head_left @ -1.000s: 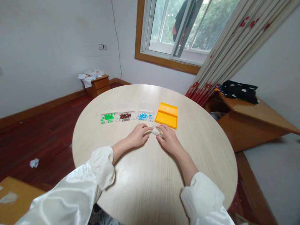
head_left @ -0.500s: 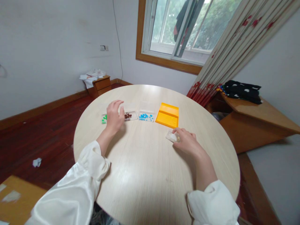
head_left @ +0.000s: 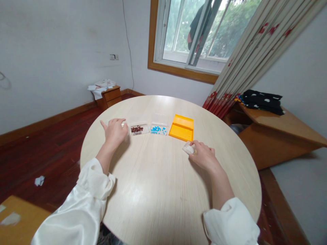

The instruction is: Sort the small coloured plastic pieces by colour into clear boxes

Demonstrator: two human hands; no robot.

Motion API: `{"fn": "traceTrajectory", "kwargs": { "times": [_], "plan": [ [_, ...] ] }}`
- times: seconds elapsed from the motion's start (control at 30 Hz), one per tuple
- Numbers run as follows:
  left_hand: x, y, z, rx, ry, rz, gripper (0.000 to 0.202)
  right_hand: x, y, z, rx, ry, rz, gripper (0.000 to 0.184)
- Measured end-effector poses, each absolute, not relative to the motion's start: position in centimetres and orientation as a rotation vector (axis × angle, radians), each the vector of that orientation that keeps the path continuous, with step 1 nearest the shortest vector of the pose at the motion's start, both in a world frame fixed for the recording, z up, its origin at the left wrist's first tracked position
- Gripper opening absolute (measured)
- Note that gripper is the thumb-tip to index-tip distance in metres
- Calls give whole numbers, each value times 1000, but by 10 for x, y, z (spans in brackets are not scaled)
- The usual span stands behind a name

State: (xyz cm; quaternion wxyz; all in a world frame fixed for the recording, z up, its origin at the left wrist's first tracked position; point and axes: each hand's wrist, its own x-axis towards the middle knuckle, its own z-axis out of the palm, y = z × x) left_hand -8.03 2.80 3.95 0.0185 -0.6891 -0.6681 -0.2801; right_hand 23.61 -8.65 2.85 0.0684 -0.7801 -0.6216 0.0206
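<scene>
My left hand [head_left: 114, 132] hovers low over the far left of the round table, little finger stretched out, thumb and index bent with a gap between them. It covers the box of green pieces seen earlier; whether it touches that box is hidden. Just right of it stands an open clear box of brown pieces [head_left: 137, 129], then another of blue pieces [head_left: 157, 130]. My right hand [head_left: 203, 154] is closed around a small clear plastic box [head_left: 188, 148] with something white inside. Beyond that box lies an open yellow case [head_left: 182, 128].
The pale round table [head_left: 158, 190] fills the middle. A wooden cabinet [head_left: 278, 136] with dark cloth [head_left: 264, 102] on it is at the right, near the curtain [head_left: 237, 58]. A small drawer unit [head_left: 112, 95] with papers stands behind left.
My left hand has moved left, from beside the brown pieces to over the green ones, uncovering the brown pieces. My right hand keeps its hold on the small box.
</scene>
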Motion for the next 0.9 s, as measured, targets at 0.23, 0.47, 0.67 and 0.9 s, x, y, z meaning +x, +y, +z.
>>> {"fn": "traceTrajectory", "kwargs": {
  "times": [0.23, 0.47, 0.67, 0.9],
  "plan": [
    [-89, 30, 45, -2102, -2291, -469, 35, 235, -86, 29, -2359, -1874, 74, 37],
    [-90, 38, 34, -2214, -2366, -298, 29, 236, -86, 27, -2341, -1870, 60, 36],
    [-83, 35, 28, -2195, -2214, -191, 31, 234, -86, 30, -2364, -1863, 83, 36],
    [-77, 33, 20, -2152, -2173, -175, 37, 232, -86, 33, -2392, -1863, 91, 36]
  ]
}}
